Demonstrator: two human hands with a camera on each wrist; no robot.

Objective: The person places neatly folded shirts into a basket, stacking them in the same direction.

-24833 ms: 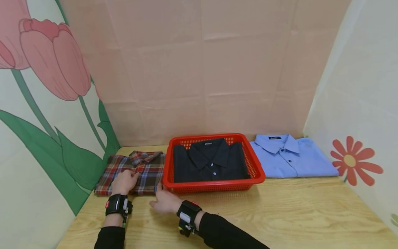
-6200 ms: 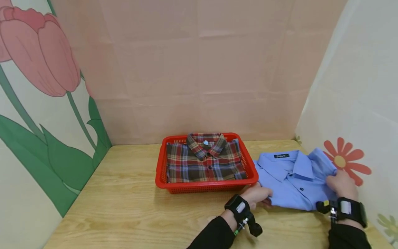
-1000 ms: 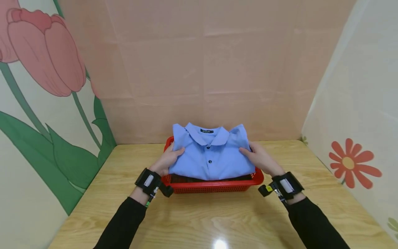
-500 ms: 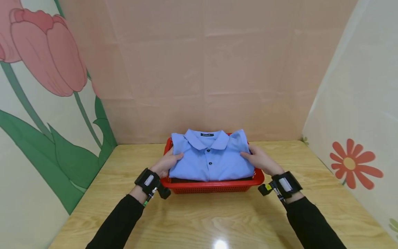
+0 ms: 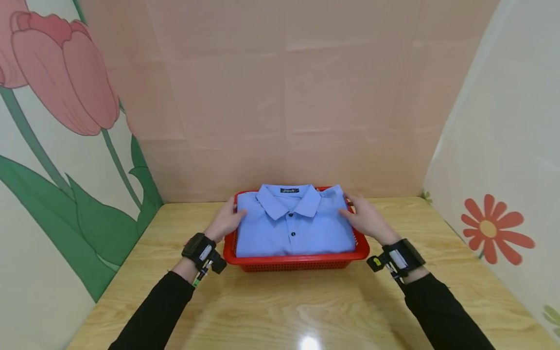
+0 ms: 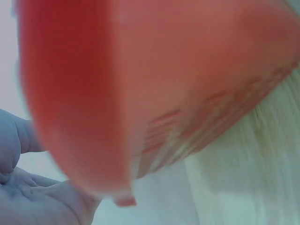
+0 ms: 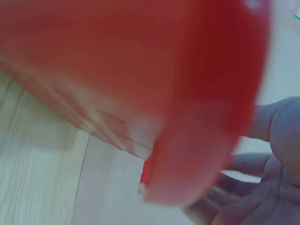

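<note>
A folded light blue shirt [image 5: 284, 228], collar at the back, lies face up inside a red plastic basket [image 5: 288, 260]. My left hand [image 5: 225, 221] is at the basket's left rim, its thumb reaching inward to the shirt's left edge. On the other side my right hand [image 5: 365, 218] spans the right rim, thumb pointing at the shirt's right edge and fingers loosely spread. The left wrist view has the basket wall [image 6: 187, 70] large in front of the left palm [image 6: 37, 201]. In the right wrist view the right palm [image 7: 286, 197] faces the basket's rim [image 7: 206, 117].
The basket stands on a light wooden table [image 5: 280, 306], close to a pinkish-brown back wall [image 5: 284, 97]. A tulip-painted panel [image 5: 65, 82] borders the left side. On the right is a white panel with a red flower [image 5: 490, 228].
The blue shirt, held by both hands over the basket a second ago, has sunk down into it, covering the plaid shirt. My left hand has loosened from it and drawn left; the right has loosened too.
</note>
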